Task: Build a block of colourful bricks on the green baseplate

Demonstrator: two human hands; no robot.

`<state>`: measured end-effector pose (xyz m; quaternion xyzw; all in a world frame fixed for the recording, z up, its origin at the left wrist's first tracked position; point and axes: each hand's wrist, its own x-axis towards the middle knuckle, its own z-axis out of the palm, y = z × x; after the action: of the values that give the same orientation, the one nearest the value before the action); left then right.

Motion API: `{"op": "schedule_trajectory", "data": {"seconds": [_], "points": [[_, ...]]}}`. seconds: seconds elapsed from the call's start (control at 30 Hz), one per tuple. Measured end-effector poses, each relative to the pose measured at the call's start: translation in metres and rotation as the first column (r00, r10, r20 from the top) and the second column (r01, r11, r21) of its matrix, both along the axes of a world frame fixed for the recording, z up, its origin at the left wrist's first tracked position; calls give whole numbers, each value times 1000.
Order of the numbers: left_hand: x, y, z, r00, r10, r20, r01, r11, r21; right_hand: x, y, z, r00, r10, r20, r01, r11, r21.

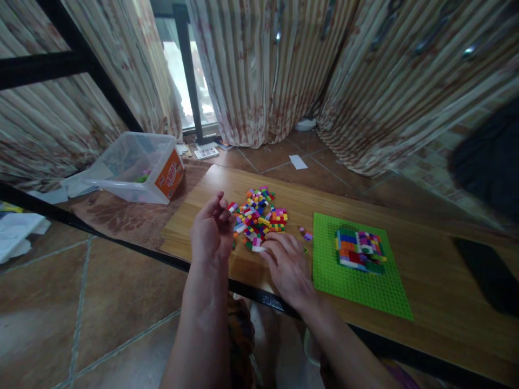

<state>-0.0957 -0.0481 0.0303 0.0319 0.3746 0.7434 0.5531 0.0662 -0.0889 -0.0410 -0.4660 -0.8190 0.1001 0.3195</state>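
Note:
A heap of small toy building bricks (253, 213) in many colours lies on the wooden table. At its left edge my left hand (213, 229) is raised with the palm turned inward. Its fingers are loosely curled and apart, and I see no brick in them. On the near side of the heap, my right hand (288, 265) reaches in with thumb and forefinger closed on a white brick (258, 249). To the right, a green baseplate (328, 281) carries a low block of joined multicoloured bricks (352, 254).
A clear plastic box (121, 175) with an orange label and a few bricks stands at the left. A few loose bricks (306, 234) lie between heap and baseplate. A dark flat object (484, 270) rests at the right. Curtains (259, 70) hang behind the table.

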Motion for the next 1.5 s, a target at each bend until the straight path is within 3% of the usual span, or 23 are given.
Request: {"op": "schedule_trajectory", "data": {"seconds": [0.13,0.23,0.33,0.43,0.5,0.57,0.7,0.8,0.9,1.13,1.27,1.37,1.5], "points": [[4,0,-1,988,-94,-126,91,995,-33,7,2,1,995,-85,-42,86,996,11],[10,-2,-5,937,-205,-283,193,979,-67,9,2,3,989,-108,-105,110,994,12],[21,-4,-10,810,-345,-475,341,935,-97,10,1,8,972,-138,-192,146,989,28],[32,-6,-16,644,-486,-591,540,836,-99,11,-1,14,950,-177,-258,197,979,53],[38,-6,-20,555,-532,-640,636,767,-85,12,-2,17,941,-183,-283,206,977,55],[40,-6,-23,496,-525,-692,674,735,-75,14,-2,20,931,-172,-322,191,981,27],[39,-5,-25,415,-477,-774,692,719,-72,24,3,24,833,-221,-508,175,975,-136],[38,-5,-25,313,-469,-826,732,673,-105,35,11,26,750,-272,-604,119,952,-281],[39,-4,-26,190,-480,-857,773,611,-170,45,17,27,747,-244,-618,10,934,-356],[42,-7,-25,13,-461,-887,771,569,-285,50,18,30,771,-230,-593,-116,866,-487],[42,-8,-24,-31,-449,-893,803,521,-290,54,19,31,674,-281,-683,-224,803,-552],[40,-6,-27,-134,-411,-902,748,555,-364,66,24,31,532,-384,-754,-228,793,-565],[38,0,-31,-359,-359,-862,564,652,-507,86,33,31,391,-470,-791,-36,851,-523]]}}
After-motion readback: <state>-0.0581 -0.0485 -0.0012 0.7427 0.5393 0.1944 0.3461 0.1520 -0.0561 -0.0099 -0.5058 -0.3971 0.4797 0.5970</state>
